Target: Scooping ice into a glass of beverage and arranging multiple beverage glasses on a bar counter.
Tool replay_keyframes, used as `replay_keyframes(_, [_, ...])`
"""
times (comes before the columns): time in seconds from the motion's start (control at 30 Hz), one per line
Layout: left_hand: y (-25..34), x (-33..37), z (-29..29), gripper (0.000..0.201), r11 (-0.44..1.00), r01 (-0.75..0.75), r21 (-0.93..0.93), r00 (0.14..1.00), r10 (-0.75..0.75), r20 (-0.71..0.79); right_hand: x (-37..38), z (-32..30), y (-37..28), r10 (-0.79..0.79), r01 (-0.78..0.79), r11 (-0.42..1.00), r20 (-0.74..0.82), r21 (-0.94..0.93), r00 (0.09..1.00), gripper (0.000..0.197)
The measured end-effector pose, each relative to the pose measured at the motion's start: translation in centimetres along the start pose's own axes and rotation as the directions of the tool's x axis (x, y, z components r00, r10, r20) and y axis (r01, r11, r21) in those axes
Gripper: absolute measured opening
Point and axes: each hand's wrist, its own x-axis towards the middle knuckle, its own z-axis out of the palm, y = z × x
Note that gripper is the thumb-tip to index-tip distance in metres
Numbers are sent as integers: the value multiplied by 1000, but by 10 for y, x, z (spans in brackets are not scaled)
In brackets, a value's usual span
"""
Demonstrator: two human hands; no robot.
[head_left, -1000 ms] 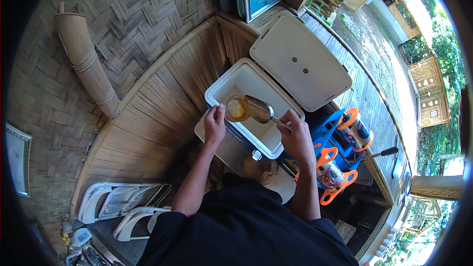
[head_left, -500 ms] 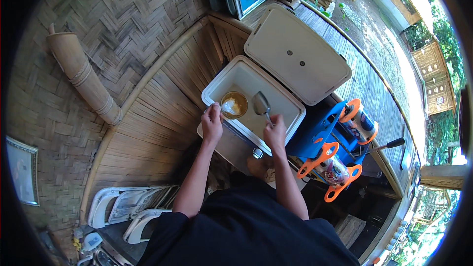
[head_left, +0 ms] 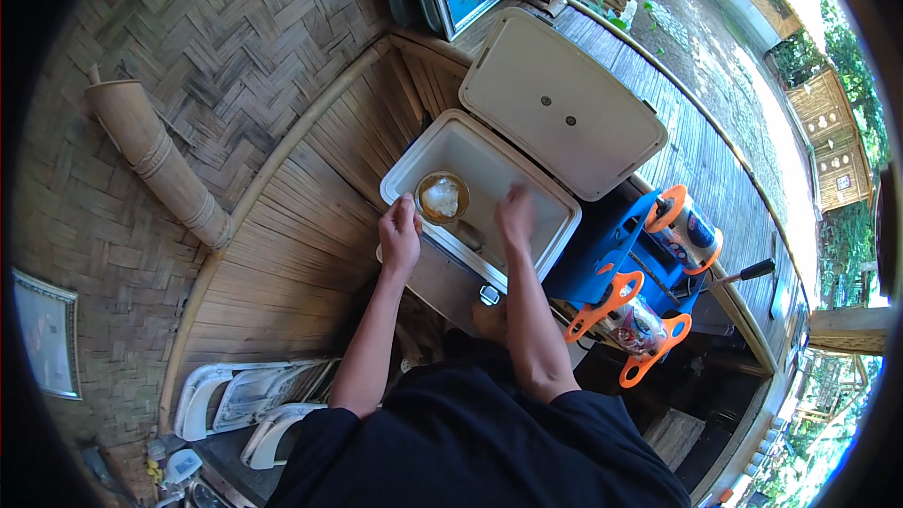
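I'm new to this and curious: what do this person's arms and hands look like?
The left hand and right hand are ungloved. Wrists and forearms look bare; the loose, short sleeves belong to a dark shirt.

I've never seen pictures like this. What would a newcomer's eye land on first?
Probably the open white cooler in the middle, its pale lid laid back beyond it. Over its left end, the person's left hand holds an amber cup with ice-like white pieces inside. Right of the cooler, a bright blue rack with orange parts also stands out.
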Motion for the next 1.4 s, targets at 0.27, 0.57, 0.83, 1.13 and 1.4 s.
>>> replay_keyframes(0.27, [12,-5,14,38,998,26,-50,1000,-26,3,155,-137,-112,-427,322,899,-755,-297,497,36])
replay_keyframes(0.57, [18,-28,-14,37,993,31,-111,999,-32,-5,31,-149,-114,-463,302,876,-475,-376,748,31])
replay_keyframes(0.83, [23,-83,-80,39,997,-29,-75,999,30,10,-138,-70,-43,-593,428,783,-330,-452,735,38])
replay_keyframes(1.13, [29,-156,-145,39,998,-51,-25,999,50,-5,-182,-18,6,-533,481,835,-175,-267,828,50])
replay_keyframes(1.4, [29,-225,-214,41,999,-33,-34,998,31,-62,-327,-73,-58,-725,377,680,497,629,478,103])
